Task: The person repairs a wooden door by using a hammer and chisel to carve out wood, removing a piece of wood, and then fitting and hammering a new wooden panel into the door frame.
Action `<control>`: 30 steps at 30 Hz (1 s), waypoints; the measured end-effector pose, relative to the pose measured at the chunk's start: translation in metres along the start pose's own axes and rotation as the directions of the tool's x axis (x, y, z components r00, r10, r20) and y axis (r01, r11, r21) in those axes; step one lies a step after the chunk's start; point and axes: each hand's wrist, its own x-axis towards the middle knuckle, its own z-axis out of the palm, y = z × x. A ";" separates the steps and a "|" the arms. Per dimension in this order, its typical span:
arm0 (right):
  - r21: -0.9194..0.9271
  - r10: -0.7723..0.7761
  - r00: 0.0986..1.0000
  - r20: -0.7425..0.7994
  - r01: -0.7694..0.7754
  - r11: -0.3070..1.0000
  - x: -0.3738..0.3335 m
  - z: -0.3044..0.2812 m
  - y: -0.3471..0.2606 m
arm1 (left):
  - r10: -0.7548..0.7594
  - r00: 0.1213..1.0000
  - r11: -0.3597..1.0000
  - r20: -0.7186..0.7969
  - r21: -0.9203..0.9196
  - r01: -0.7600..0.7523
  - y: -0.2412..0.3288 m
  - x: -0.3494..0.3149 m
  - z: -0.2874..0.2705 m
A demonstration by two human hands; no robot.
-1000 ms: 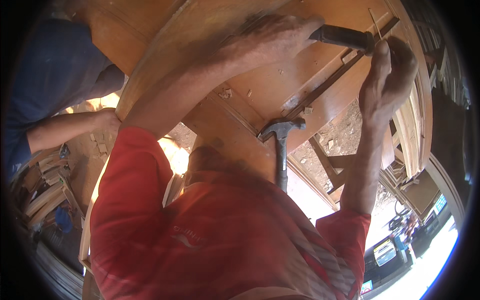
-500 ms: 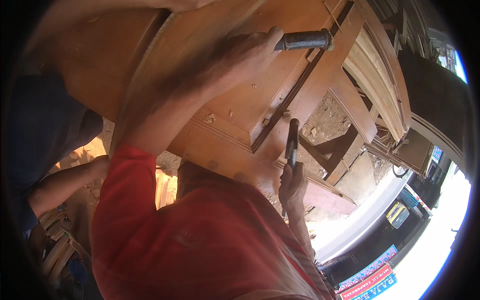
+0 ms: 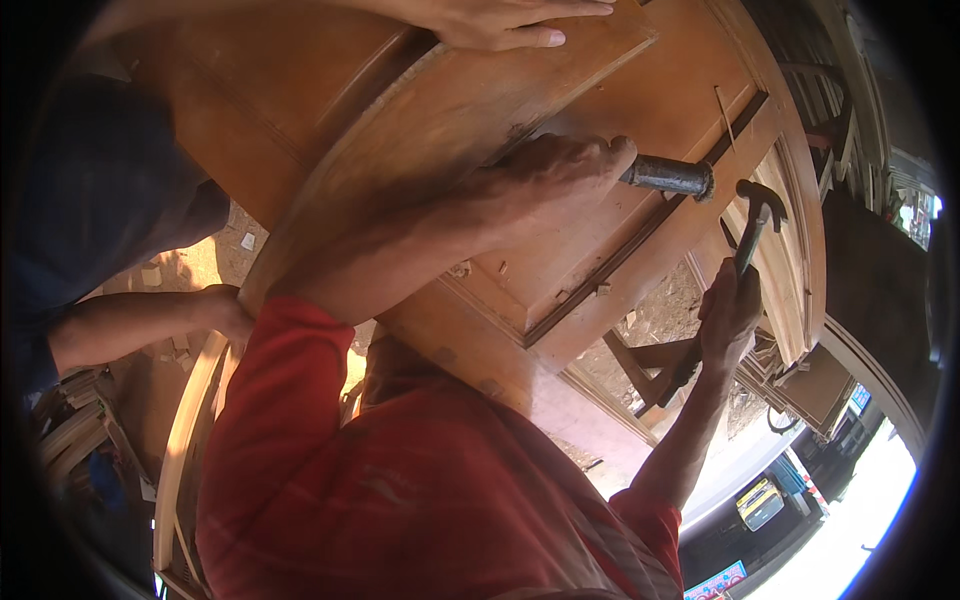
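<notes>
My left hand (image 3: 570, 165) is closed around a chisel (image 3: 668, 176) with a dark, worn handle; its blade is hidden by the hand. The handle's frayed butt points right. In my right hand (image 3: 730, 315) is a claw hammer (image 3: 752, 235), raised with its head just right of the chisel's butt, apart from it. Beneath both lies a brown wooden door (image 3: 690, 70) with panels and a dark groove. A curved wooden board (image 3: 400, 140) rests across the door, under my left forearm.
Another person's hand (image 3: 500, 22) lies flat on the board at the top, and a second hand (image 3: 228, 312) grips its lower left end. A thin wood sliver (image 3: 724, 112) crosses the groove. Framed wooden pieces (image 3: 795, 270) stand to the right. Offcuts (image 3: 75, 430) are piled at lower left.
My right hand has swung the hammer up and right, to beside the chisel's butt. My left hand and chisel appear farther right and lower as the view shifted. The other person's hand shows more fully.
</notes>
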 end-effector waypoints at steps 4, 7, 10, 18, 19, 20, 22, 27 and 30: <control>0.234 0.235 0.969 -0.070 -0.213 0.949 -0.006 0.018 -0.015 | 0.033 0.999 0.999 0.004 0.020 -0.033 0.000 0.000 -0.005; -0.069 -0.076 0.979 0.191 0.091 0.993 -0.015 0.014 0.007 | 0.034 0.999 0.999 -0.022 0.033 -0.034 -0.005 0.002 0.004; 0.102 -0.008 0.999 0.035 0.004 0.995 0.003 0.008 0.027 | 0.051 0.998 0.998 -0.040 0.038 -0.050 -0.005 0.001 0.004; -0.021 -0.015 0.987 0.160 0.019 1.000 0.003 0.017 0.007 | 0.078 0.974 0.997 -0.211 0.030 -0.073 -0.021 0.005 0.042; 0.046 0.089 0.992 0.090 -0.094 0.995 0.008 0.014 0.012 | 0.073 0.991 0.996 -0.114 0.049 -0.067 -0.014 0.008 0.027; 0.155 0.212 0.977 0.028 -0.214 0.964 0.011 0.015 0.016 | 0.056 0.998 0.996 -0.023 0.073 -0.054 -0.010 0.006 0.018; 0.003 0.012 0.995 0.099 -0.013 1.000 -0.004 0.026 0.020 | 0.090 0.989 0.995 -0.115 0.050 -0.084 -0.009 0.002 0.025; -0.118 0.081 0.991 0.102 -0.069 0.991 0.008 0.023 0.009 | -0.019 0.998 1.000 0.058 0.006 0.019 -0.008 0.010 0.012; -0.008 0.085 0.985 0.153 -0.085 0.996 -0.001 0.033 0.007 | 0.098 0.987 0.994 -0.128 0.064 -0.090 -0.016 0.010 0.030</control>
